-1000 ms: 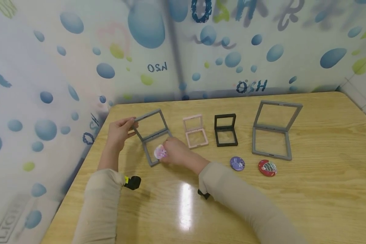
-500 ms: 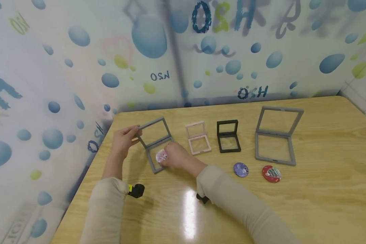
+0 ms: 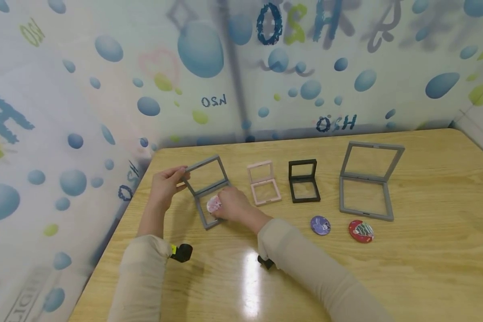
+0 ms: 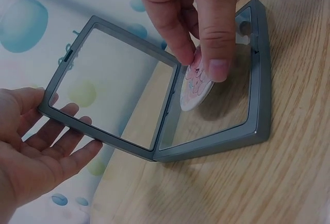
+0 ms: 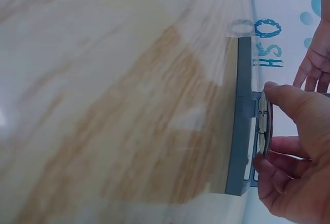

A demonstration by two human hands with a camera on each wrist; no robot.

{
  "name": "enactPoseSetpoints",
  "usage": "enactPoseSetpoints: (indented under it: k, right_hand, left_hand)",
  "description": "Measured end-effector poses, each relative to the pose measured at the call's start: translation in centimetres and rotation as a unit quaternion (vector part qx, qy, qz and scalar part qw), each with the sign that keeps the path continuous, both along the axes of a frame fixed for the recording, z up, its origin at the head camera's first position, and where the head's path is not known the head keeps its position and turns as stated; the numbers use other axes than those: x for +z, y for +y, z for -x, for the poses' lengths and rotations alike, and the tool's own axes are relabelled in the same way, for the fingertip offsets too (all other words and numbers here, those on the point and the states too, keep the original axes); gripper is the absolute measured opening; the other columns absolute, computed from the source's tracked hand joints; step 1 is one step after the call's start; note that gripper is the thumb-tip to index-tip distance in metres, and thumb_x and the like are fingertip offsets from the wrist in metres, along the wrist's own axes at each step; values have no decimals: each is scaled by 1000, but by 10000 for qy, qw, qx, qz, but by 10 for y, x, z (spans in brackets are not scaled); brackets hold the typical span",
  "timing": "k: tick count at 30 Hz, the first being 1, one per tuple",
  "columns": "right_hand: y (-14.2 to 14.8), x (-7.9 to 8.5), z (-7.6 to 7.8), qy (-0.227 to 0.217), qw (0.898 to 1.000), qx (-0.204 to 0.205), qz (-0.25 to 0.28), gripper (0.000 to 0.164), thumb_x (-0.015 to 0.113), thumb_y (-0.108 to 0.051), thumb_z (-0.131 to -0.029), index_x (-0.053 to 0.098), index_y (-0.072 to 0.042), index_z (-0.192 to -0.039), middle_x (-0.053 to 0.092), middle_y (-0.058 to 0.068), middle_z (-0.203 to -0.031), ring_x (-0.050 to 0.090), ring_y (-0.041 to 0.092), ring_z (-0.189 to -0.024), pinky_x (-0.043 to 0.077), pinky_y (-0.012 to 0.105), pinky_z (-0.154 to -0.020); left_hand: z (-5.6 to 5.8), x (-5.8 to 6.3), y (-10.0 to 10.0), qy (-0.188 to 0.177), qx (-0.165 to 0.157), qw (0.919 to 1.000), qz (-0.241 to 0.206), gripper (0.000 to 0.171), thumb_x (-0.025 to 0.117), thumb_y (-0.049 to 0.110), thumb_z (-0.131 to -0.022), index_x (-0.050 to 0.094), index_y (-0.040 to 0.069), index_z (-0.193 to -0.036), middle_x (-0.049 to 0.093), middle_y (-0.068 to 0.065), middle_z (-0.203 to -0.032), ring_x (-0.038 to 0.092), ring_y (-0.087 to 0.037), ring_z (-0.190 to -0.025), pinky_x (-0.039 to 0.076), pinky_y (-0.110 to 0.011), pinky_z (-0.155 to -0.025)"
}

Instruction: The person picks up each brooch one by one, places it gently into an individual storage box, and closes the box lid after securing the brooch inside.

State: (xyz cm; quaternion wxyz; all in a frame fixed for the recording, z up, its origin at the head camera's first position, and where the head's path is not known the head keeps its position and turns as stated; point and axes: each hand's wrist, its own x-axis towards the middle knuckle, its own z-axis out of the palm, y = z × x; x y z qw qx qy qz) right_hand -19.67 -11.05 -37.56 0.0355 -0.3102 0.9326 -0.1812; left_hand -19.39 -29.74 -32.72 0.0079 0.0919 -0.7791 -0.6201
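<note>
Shifted toward the hinge, the pink badge is pinched by the right grip, left grip holding the grey frame.

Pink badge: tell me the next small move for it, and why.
Probably lay the pink badge flat in the gray frame's lower half: the right hand pinches it there, tilted, while the left hand holds the raised half open.

Left of the black frame: a pink frame, a grey frame, a pink-and-white patterned badge. Right of it: a second grey frame, a red badge patterned green and white. In front: a purple badge.
</note>
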Motion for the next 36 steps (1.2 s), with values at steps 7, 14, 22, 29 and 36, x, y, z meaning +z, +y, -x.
enactPoseSetpoints:
  k: [7,14,22,29,36]
  right_hand:
    - [-2,-4,2,58,9997,-143,-183,34,70,-42,-74,60,-10,-70,58,1,-75,54,18,-76,47,32,-64]
    - [-2,-4,4,1,9993,-249,-277,36,73,-43,-71,64,-10,-78,59,2,-83,54,20,-82,47,35,-69]
    - [-2,-7,3,-70,9994,-312,-139,35,75,-43,-69,61,-12,-77,58,2,-86,53,21,-86,46,37,-72]
    - [-3,-8,3,-128,9994,-322,-67,34,75,-41,-69,61,-12,-76,57,3,-85,53,22,-88,47,36,-70]
    - [0,-6,5,-107,9998,-140,83,33,75,-40,-70,63,-11,-82,56,0,-84,52,18,-82,45,28,-62]
  left_hand:
    - [-2,-1,1,-45,-27,10000,-37,43,48,25,-94,48,-3,-128,61,12,-82,51,-28,-113,42,-40,-93]
    - [-1,0,3,-27,-1,10000,-24,42,47,24,-94,48,-2,-128,60,11,-86,50,-29,-114,42,-39,-93]
    - [0,0,3,-14,-24,10000,-87,42,47,22,-95,48,-4,-127,61,10,-85,47,-33,-116,42,-40,-93]
    - [-1,-2,2,-11,-18,9999,-118,42,48,22,-94,48,-5,-126,62,5,-89,49,-32,-114,42,-38,-92]
    - [-2,1,0,68,-41,9999,-90,42,47,22,-95,48,-6,-126,61,10,-84,47,-34,-116,42,-39,-93]
